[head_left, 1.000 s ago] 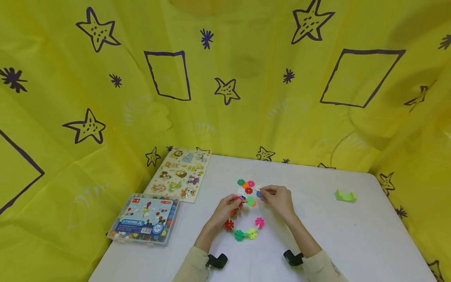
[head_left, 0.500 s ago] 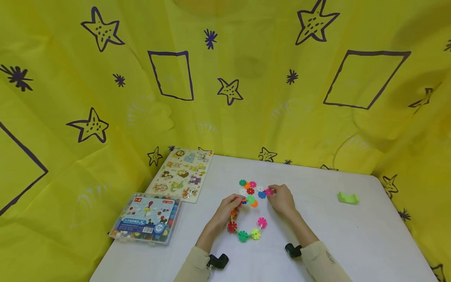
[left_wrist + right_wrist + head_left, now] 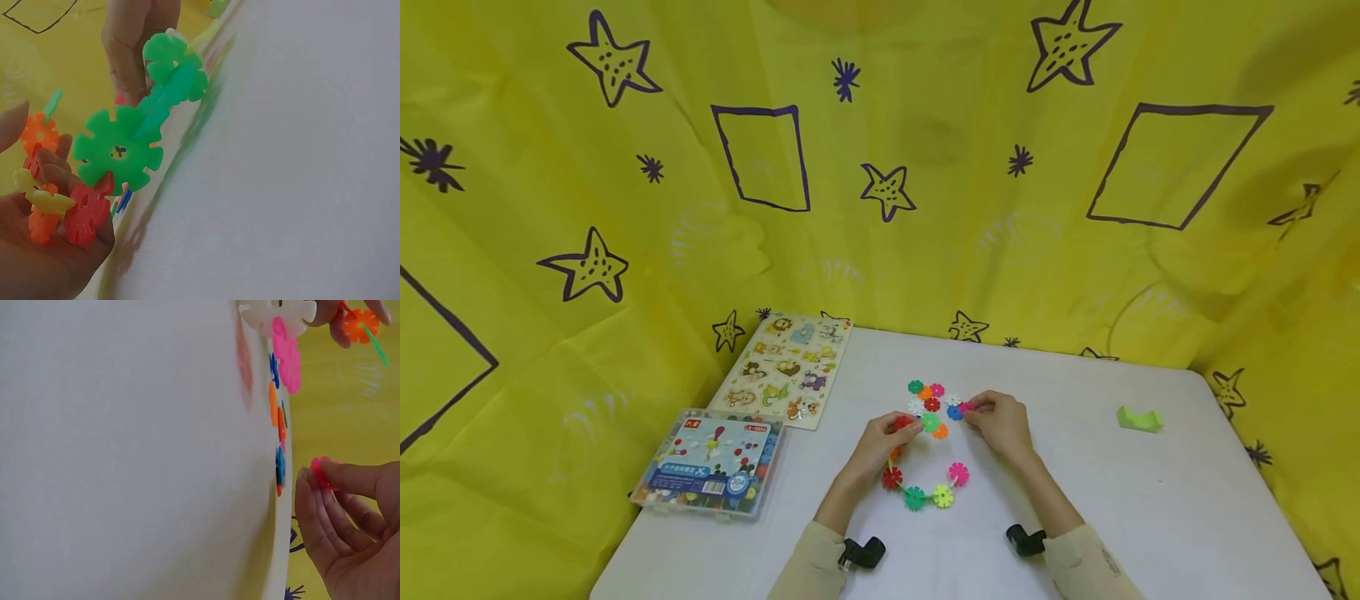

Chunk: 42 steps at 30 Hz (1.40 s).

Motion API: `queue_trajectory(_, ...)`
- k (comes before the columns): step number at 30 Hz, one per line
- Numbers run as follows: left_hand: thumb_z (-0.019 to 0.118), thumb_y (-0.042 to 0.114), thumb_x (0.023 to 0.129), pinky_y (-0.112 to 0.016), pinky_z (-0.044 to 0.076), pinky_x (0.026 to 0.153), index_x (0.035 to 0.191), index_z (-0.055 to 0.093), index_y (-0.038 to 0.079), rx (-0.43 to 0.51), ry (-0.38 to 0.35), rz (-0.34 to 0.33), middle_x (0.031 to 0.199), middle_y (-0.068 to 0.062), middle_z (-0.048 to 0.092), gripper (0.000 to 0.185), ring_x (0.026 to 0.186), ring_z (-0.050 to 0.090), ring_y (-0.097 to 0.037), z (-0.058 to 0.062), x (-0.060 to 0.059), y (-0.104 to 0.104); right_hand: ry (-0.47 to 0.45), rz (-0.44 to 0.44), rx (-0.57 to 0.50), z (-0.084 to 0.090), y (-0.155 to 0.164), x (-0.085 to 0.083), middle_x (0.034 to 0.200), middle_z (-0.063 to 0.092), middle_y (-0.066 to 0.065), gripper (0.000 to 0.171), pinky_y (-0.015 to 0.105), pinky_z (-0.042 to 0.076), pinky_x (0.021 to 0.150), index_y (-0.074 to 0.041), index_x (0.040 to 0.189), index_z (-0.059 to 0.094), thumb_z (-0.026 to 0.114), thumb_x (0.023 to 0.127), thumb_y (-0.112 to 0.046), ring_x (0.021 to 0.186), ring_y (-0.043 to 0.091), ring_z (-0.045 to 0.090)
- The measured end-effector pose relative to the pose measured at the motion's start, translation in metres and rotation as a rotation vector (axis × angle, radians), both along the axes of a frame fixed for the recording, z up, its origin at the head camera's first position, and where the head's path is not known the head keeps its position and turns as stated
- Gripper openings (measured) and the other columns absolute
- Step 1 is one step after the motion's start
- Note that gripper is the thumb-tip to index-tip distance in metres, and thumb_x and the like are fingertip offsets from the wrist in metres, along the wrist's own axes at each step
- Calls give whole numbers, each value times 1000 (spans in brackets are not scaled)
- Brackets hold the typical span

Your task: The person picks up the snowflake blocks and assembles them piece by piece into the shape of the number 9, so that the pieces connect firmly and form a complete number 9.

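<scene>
A chain of plastic snowflake discs (image 3: pixel 925 492) curves across the white table (image 3: pixel 1150 508), with red, green, yellow and pink pieces. My left hand (image 3: pixel 887 437) grips the chain's upper end, fingers curled round red and orange discs (image 3: pixel 81 215) beside a green disc (image 3: pixel 119 153). My right hand (image 3: pixel 996 421) pinches a pink disc (image 3: pixel 322 472) between thumb and fingertips, right beside a loose cluster of discs (image 3: pixel 932 398) lying on the table.
A clear box of pieces (image 3: pixel 711 467) lies at the table's left front. A wooden animal puzzle board (image 3: pixel 786 371) lies behind it. A green block (image 3: pixel 1138 418) sits at the right. Yellow star-patterned cloth (image 3: pixel 880 167) surrounds the table.
My right hand went from the cluster's right side out to a pink disc and now holds it close to the blue disc. The left hand has barely moved.
</scene>
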<state>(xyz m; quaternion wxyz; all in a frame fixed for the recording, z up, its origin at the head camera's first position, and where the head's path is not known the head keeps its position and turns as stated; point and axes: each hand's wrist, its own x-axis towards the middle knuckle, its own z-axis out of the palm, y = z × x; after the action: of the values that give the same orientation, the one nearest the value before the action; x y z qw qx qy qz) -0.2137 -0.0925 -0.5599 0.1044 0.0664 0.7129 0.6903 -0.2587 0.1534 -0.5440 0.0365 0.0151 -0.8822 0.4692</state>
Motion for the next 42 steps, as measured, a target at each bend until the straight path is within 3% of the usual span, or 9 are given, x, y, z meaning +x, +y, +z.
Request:
queue_trajectory(7,61,30,105,-27,46,69,111,62,4,44,28,4,91,-17,59,27,78,52,-21,-1,-3,-4,33,100,-206,13,-10,16,89,79,6,13,27,61,70,-8,96,82,87,86,-15,80,25,77)
queue_trajectory(10,56,28,107,-25,46,67,110,61,0,54,31,5,92,-17,57,28,75,51,-18,0,-3,-5,59,140,-251,17,-15,22,91,79,5,13,27,61,72,-10,95,84,89,84,-14,82,23,77)
queue_trajectory(15,52,29,109,-24,44,64,116,62,0,63,16,-11,92,-18,57,31,73,49,-17,2,-2,-6,122,185,-252,18,-24,30,94,80,3,12,23,59,74,-12,98,85,87,86,-13,86,16,76)
queue_trajectory(22,49,36,110,-23,42,60,105,61,4,90,-22,-11,84,-5,55,34,69,48,-14,0,-3,-4,224,252,-297,15,-32,38,91,79,5,13,26,61,73,-8,96,84,85,84,-1,82,17,78)
queue_trajectory(28,47,31,111,-22,38,52,100,56,8,147,-74,2,80,-3,53,28,62,42,-12,0,-3,-1,302,238,-274,11,-37,40,87,79,2,13,24,60,71,-10,92,85,86,83,0,79,14,76)
queue_trajectory(35,46,32,111,-21,34,50,102,52,9,189,-98,-27,75,-1,47,26,58,35,-10,2,-3,0,342,263,-287,9,-41,44,87,79,3,15,24,60,70,-9,93,84,85,83,2,77,16,76)
queue_trajectory(42,43,31,112,-21,32,50,102,48,5,169,-94,-54,73,0,42,28,57,32,-11,2,-2,-1,377,232,-225,7,-48,48,87,79,2,16,22,59,67,-7,90,85,86,80,4,76,17,76)
